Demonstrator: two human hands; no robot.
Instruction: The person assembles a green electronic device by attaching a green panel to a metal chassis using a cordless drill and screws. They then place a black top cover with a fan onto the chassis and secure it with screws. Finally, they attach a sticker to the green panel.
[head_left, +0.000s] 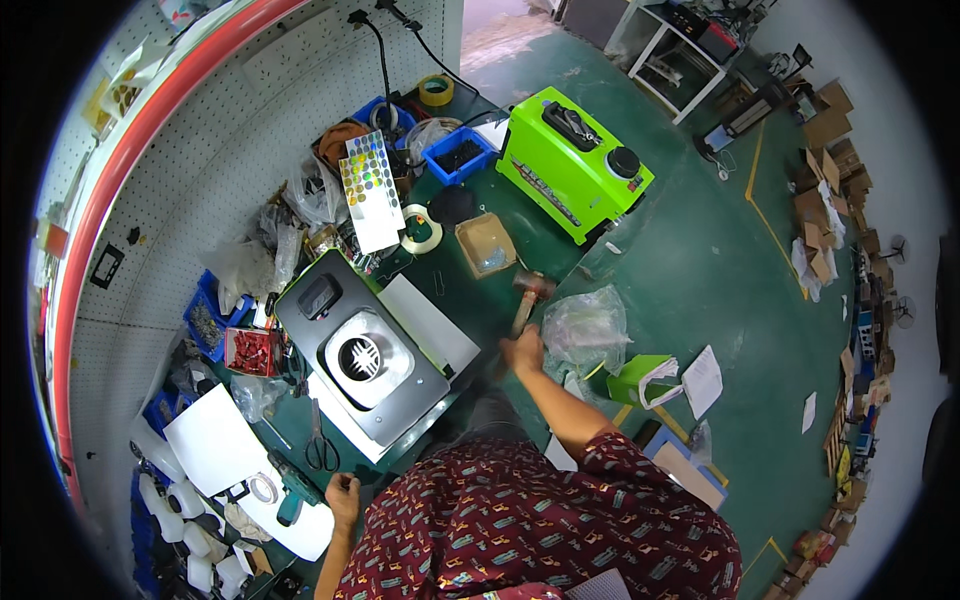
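My right hand [523,350] is closed around the wooden handle of a mallet [533,285], its brownish head at the table's right edge. Low on the left, my left hand [343,497] has its fingers curled; anything inside them is hidden. Just left of that hand lies a dark green cordless drill [290,497], and black-handled scissors [320,450] lie above it. Between my hands and farther up sits a grey and black machine panel [410,396] with a round silver grille [361,357], resting partly on white sheets.
A bright green portable machine [570,165] stands at the table's far right. Nearby are a cardboard tray [485,245], a blue bin [458,155] and a tape roll [422,230]. White bottles [170,510] crowd the lower left. A plastic bag [585,325] lies right of my right hand.
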